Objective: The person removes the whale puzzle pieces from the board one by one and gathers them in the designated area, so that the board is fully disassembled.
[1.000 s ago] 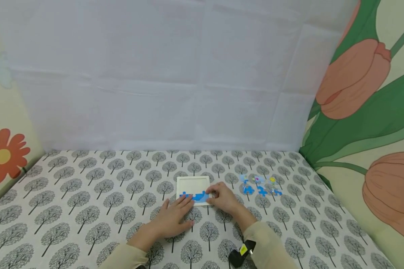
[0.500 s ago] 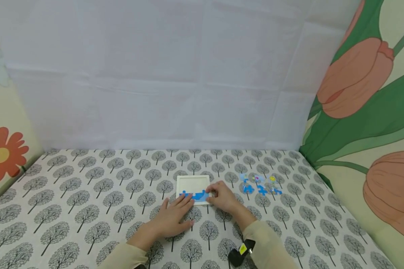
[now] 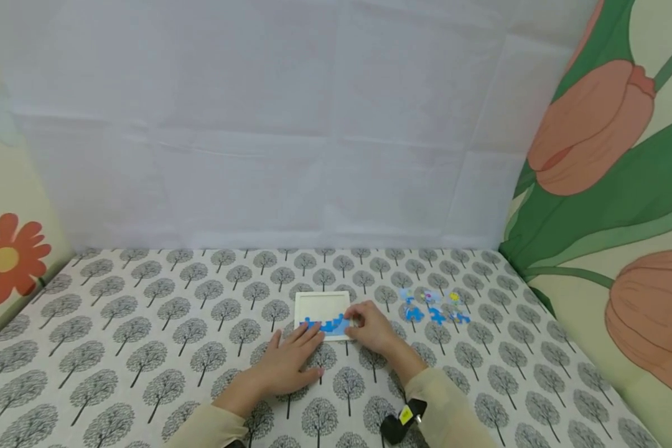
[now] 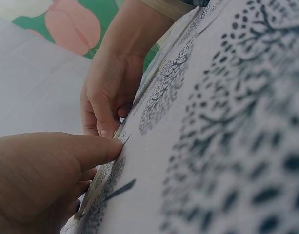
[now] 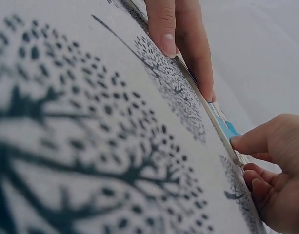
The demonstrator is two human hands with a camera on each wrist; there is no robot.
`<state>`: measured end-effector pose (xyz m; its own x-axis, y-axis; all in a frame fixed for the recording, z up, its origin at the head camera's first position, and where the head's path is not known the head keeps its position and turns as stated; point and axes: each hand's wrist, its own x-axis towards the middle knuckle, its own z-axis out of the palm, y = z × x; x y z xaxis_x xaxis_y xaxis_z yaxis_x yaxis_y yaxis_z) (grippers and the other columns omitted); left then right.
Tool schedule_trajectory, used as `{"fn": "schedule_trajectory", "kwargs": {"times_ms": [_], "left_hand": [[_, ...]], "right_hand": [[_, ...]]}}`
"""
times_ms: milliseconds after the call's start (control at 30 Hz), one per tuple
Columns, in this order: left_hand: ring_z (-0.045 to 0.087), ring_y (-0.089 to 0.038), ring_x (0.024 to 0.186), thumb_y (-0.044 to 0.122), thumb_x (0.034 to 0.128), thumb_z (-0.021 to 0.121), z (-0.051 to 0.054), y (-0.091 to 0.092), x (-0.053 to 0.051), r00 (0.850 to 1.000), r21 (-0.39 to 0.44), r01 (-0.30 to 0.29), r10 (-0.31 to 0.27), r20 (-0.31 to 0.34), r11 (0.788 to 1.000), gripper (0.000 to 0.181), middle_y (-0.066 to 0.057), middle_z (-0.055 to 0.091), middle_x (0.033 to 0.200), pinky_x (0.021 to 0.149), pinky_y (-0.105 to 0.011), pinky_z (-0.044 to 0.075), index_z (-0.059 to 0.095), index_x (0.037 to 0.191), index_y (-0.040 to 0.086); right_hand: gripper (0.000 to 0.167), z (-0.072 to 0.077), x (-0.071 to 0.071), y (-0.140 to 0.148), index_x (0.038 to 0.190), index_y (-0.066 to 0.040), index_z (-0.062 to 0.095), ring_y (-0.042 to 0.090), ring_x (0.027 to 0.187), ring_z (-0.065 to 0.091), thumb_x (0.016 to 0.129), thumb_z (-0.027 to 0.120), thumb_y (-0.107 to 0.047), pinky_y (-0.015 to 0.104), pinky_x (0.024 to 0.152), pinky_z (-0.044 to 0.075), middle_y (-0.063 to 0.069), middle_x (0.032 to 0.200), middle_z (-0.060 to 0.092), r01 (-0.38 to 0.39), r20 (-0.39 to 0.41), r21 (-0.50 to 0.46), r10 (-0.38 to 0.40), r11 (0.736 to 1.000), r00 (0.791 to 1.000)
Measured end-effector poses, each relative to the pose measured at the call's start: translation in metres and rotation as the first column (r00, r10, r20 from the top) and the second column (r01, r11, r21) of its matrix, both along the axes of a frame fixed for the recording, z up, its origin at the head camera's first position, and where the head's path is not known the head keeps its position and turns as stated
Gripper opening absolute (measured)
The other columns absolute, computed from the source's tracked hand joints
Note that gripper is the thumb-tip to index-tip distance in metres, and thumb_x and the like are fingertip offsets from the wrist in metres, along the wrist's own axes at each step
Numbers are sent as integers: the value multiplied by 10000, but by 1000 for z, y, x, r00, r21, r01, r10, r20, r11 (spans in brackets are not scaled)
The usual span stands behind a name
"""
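A white square puzzle frame [image 3: 322, 303] lies on the patterned cloth, with joined blue jigsaw pieces [image 3: 329, 326] along its near side. My left hand [image 3: 285, 364] rests with straight, spread fingers over the frame's near left corner, fingertips on the blue pieces. At the right rim, my right hand [image 3: 372, 328] bends its thumb and index finger to pinch a blue puzzle piece [image 5: 226, 127], seen in the right wrist view. That view shows the thumb on the blue surface and the other fingers curled outside the rim. The fingers hide part of the piece.
Several loose puzzle pieces [image 3: 437, 316], blue with some yellow and pink, lie right of the frame. A black device with a yellow label [image 3: 406, 415] sits by the right sleeve. A white sheet [image 3: 291, 124] hangs behind the table [image 3: 173, 367].
Both hands stay almost in place. Beside the right fingertips, the upper outline of the blue pieces has changed slightly. The loose pieces look unmoved.
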<state>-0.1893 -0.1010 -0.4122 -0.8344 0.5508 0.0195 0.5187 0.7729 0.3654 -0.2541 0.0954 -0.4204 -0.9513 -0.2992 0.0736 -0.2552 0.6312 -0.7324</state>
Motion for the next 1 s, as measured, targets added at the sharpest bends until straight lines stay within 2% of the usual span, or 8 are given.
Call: {"fn": "schedule_trajectory", "kwargs": {"times_ms": [133,333,700,800,1000], "left_hand": [[127,-297,1267,377,846,501,0,1,0,1000,-3,-3,3,5,1000,624,-86,208,1400,918,-607,37,312,1338,42],[127,-292,1269,369,850,501,3,3,0,1000,-4,4,-4,14,1000,618,-85,211,1399,920,-604,34,308,1338,42],[129,-299,1268,361,849,508,5,3,1,1000,-1,3,-3,12,1000,620,-93,213,1398,916,-610,33,305,1338,38],[129,-298,1268,363,848,508,5,2,2,1000,-3,-2,2,10,1000,621,-90,213,1398,918,-608,33,305,1338,40],[131,-299,1267,367,844,512,4,2,2,1000,0,-7,7,3,1000,623,-90,218,1396,918,-607,35,314,1335,39]], "right_hand": [[142,-2,0,1,863,-96,600,145,691,411,732,634,-55,271,608,372,-7,838,453,7,22,-60,-5,998,1000],[96,-4,-1,3,822,-59,578,148,632,451,753,602,3,274,563,398,3,750,523,-9,12,-186,11,983,1000],[87,-1,0,2,818,-43,571,127,590,475,766,583,26,260,495,410,7,729,536,-47,10,-234,51,971,999],[89,-1,-1,1,811,-42,574,127,593,477,758,587,28,261,506,415,24,729,547,-33,12,-232,36,972,999],[88,1,-6,1,803,-33,583,138,621,485,737,603,22,265,550,423,59,729,568,53,67,-261,-37,964,997]]}}
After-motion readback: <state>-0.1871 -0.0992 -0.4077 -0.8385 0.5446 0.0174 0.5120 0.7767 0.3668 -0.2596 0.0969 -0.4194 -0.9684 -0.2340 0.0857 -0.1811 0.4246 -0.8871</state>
